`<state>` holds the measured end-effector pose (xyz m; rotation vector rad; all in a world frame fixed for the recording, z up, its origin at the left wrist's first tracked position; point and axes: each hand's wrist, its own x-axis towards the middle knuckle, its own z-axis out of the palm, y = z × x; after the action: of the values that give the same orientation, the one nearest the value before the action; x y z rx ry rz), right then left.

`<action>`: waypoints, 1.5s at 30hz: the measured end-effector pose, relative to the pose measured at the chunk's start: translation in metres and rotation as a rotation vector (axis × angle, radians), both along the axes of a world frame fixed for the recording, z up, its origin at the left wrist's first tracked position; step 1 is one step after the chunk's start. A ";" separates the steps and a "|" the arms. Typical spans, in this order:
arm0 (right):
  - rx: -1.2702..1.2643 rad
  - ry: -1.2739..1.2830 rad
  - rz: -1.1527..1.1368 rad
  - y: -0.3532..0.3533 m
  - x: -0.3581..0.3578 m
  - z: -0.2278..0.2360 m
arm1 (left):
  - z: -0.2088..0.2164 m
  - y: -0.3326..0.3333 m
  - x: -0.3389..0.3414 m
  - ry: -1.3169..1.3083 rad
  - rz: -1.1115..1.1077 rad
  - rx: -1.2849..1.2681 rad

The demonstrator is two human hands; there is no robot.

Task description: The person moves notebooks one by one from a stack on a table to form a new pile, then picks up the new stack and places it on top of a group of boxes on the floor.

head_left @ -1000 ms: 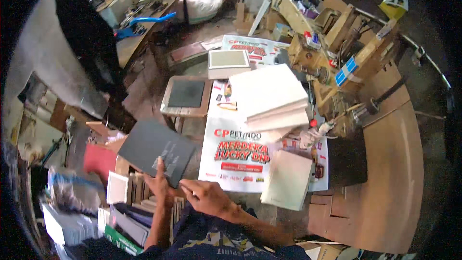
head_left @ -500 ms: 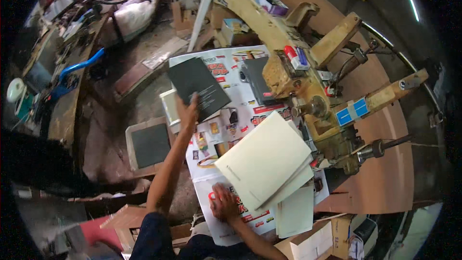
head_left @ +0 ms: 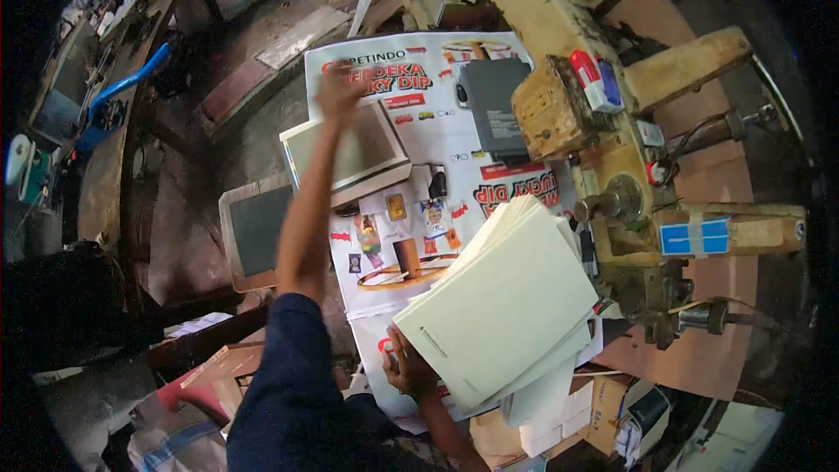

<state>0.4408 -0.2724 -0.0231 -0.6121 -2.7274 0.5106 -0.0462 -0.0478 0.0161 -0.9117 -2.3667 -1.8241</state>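
My left hand point(head_left: 341, 94), smeared by motion, is over the far left of the printed poster sheet point(head_left: 411, 293), beside a shallow cream-framed box point(head_left: 395, 177). A grey-dark panel fills the middle of that box, partly behind my forearm. Whether the left fingers hold anything cannot be made out. My right hand point(head_left: 411, 369) is at the near left edge of a fanned stack of cream printed sheets point(head_left: 502, 310), its curled fingers gripping that edge. Part of the right hand lies behind the stack. Farther back on the poster rests a dark grey flat stack point(head_left: 494, 109).
A worn yellowish machine point(head_left: 612, 157) with projecting arms and a wooden block stands along the right. Left of the poster, a dark panel in a pale frame point(head_left: 262, 232) lies lower down. Cardboard boxes point(head_left: 607, 415) sit at the near right, and a cluttered workbench point(head_left: 109, 157) at the far left.
The black printed cover is no longer visible in my left hand, which has moved up and away. My right hand has shifted from the poster to the sheets' edge, and the view has shifted.
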 end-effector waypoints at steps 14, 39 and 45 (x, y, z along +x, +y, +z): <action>-0.032 0.019 0.007 0.007 -0.005 0.011 | -0.051 -0.199 0.040 -0.915 -0.265 0.093; -0.759 0.140 -0.333 -0.048 0.164 0.023 | 0.038 -0.455 0.541 -1.423 -0.183 0.253; -0.831 0.279 -0.336 0.012 0.292 0.172 | -0.007 -0.457 0.572 -1.181 -0.228 -0.170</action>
<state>0.7331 -0.2599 0.1492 -1.0590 -2.0103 1.5138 0.5254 -0.5049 0.0090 0.0121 -3.1019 -2.8104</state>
